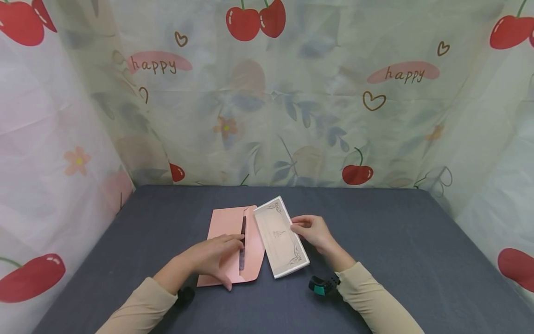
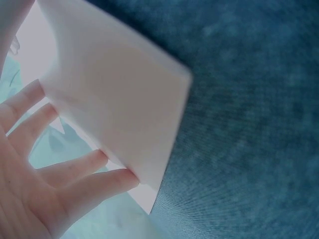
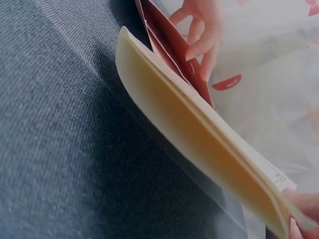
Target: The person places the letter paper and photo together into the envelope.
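Note:
A pink envelope [image 1: 225, 222] lies on the dark cloth with its slit gaping and its flap folded out to the right. My left hand [image 1: 217, 255] is spread over it; fingertips touch the slit's edge and the thumb reaches the near edge. In the left wrist view, the fairly straight fingers [image 2: 119, 181] rest along the envelope's edge. A folded white card [image 1: 277, 234] with dark scrollwork corners leans at a slant, its left side overlapping the flap. My right hand [image 1: 314, 232] pinches the card's right edge. Layered cream leaves show inside the card in the right wrist view.
A dark grey cloth [image 1: 375, 241] covers the table. Printed curtains [image 1: 317, 69] with cherries and hearts enclose the back and both sides. A black band with a green part [image 1: 320, 288] sits at my right wrist.

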A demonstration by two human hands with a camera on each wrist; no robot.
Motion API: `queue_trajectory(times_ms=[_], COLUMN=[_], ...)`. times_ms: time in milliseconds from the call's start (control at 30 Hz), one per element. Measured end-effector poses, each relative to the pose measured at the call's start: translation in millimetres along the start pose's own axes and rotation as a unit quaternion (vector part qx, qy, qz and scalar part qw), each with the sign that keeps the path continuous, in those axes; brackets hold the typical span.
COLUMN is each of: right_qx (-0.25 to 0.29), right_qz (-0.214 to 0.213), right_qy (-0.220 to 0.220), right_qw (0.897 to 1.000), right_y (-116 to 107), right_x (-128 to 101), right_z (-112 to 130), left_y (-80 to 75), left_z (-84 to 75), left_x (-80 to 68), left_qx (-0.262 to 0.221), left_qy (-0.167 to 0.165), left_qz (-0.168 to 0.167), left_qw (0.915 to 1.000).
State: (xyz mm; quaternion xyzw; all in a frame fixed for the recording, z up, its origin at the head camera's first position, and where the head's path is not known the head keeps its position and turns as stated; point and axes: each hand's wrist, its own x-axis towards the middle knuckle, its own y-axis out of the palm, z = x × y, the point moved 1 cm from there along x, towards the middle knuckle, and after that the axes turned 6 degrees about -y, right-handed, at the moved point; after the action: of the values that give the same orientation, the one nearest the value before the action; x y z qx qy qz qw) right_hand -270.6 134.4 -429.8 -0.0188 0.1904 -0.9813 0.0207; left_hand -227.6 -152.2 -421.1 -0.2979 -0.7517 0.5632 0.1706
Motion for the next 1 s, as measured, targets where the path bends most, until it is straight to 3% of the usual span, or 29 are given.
queue_trajectory(times_ms=[667, 1000], right_qx=[0.018, 0.021], right_qz=[0.009, 0.019], right_qy=[0.009, 0.008], right_qw=[1.000, 1.000], right_y=[13, 19], right_x=[6, 7], right_z=[0, 4], left_y=[-0.2, 1.9], left_z=[-0.2, 2.0], left_x=[-0.6, 0.7], left_qx=[-0.002, 0.009], left_qy=[-0.006, 0.019], left_qz=[0.006, -0.008], left_qw=[1.0000, 0.9998])
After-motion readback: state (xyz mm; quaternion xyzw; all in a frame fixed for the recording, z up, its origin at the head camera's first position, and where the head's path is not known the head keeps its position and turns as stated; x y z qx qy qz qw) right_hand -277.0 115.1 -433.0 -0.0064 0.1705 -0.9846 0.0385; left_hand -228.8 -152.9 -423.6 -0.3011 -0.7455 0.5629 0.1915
